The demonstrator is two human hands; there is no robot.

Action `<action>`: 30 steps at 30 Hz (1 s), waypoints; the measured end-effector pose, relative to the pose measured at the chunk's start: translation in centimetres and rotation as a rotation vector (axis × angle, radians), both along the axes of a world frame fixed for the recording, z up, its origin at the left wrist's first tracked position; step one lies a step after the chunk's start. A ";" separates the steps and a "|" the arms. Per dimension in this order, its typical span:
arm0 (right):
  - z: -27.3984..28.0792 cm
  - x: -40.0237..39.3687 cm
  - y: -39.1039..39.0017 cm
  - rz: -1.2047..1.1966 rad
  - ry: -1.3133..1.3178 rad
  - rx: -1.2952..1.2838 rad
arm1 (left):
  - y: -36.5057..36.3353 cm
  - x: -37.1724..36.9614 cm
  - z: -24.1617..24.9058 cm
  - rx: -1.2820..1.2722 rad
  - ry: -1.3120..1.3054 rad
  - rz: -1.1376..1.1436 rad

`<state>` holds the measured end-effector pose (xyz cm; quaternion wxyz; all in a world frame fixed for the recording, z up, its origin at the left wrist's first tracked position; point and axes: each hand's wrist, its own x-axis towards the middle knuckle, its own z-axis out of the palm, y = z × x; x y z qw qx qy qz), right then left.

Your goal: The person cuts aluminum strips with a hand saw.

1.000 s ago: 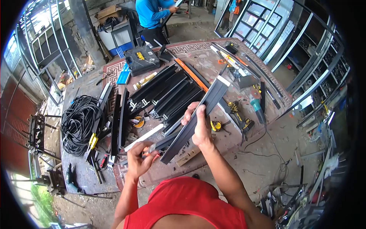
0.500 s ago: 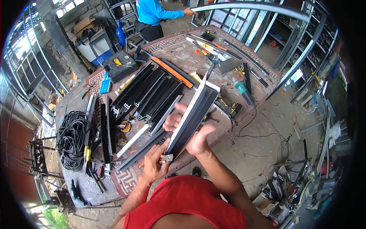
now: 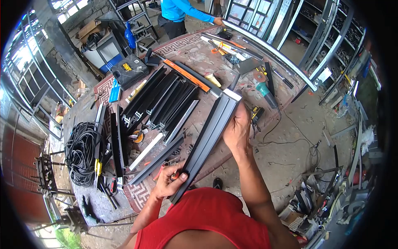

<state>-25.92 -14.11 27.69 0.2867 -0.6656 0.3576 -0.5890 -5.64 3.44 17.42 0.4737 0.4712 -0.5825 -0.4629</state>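
A long dark aluminium profile [image 3: 209, 135] with grooves along its face slants across in front of me, its pale cut end up and to the right. Near the lower end, my left hand [image 3: 169, 181] is closed on its edge, thumb on the face. Something small and orange shows in that hand too; I cannot make out its kind. My right hand [image 3: 237, 130] grips the profile's right side near the upper end, fingers partly hidden behind it. Beyond lie a stack of black profiles [image 3: 172, 99] and an orange bar [image 3: 186, 75] on the table.
The patterned table [image 3: 199, 54] bears a coil of black cable [image 3: 81, 153], a black tool case [image 3: 129, 71] and an angle grinder [image 3: 266, 94] with its cord trailing down. At the far side a co-worker in a blue shirt [image 3: 174, 10] holds a long metal strip [image 3: 271, 50].
The profile has turned so its grooved face shows. My right hand has gone from open beside it to gripping near its upper end. The co-worker's strip has come down toward the table.
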 end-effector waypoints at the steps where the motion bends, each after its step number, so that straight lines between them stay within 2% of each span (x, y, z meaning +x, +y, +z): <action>1: -0.1 -0.1 0.0 0.004 -0.006 -0.006 | 0.0 0.0 0.0 -0.003 -0.004 -0.005; 6: -1.1 -0.5 -0.7 0.028 0.004 -0.091 | 0.2 0.0 -0.1 0.010 -0.022 -0.023; 13: -1.6 -0.6 -0.2 0.036 -0.068 -0.030 | 0.0 -0.2 -0.6 -0.004 -0.032 -0.027; 15: -1.8 -0.9 0.0 0.052 -0.082 -0.003 | -0.1 -0.6 0.4 -0.085 -0.111 -0.007; 19: -3.6 -2.0 -1.2 0.261 -0.195 0.146 | -1.5 -1.4 1.2 -0.236 -0.282 0.119; 20: -4.9 -1.8 -1.5 0.383 -0.397 0.236 | -1.7 -1.2 1.3 -0.256 -0.364 0.158; 22: -3.8 -1.6 -1.0 0.274 -0.744 0.274 | -2.6 -0.7 1.4 -0.304 -0.525 0.242; 25: -1.4 -2.8 0.6 0.215 -0.912 0.236 | -3.5 0.1 0.7 -0.474 -0.607 0.288; 28: -2.9 -3.5 0.8 0.129 -0.478 0.212 | -3.2 0.1 0.2 -0.511 -0.676 0.334; 30: -3.0 -3.0 1.0 0.177 -0.544 0.205 | -3.0 -0.4 -0.5 -0.518 -0.706 0.368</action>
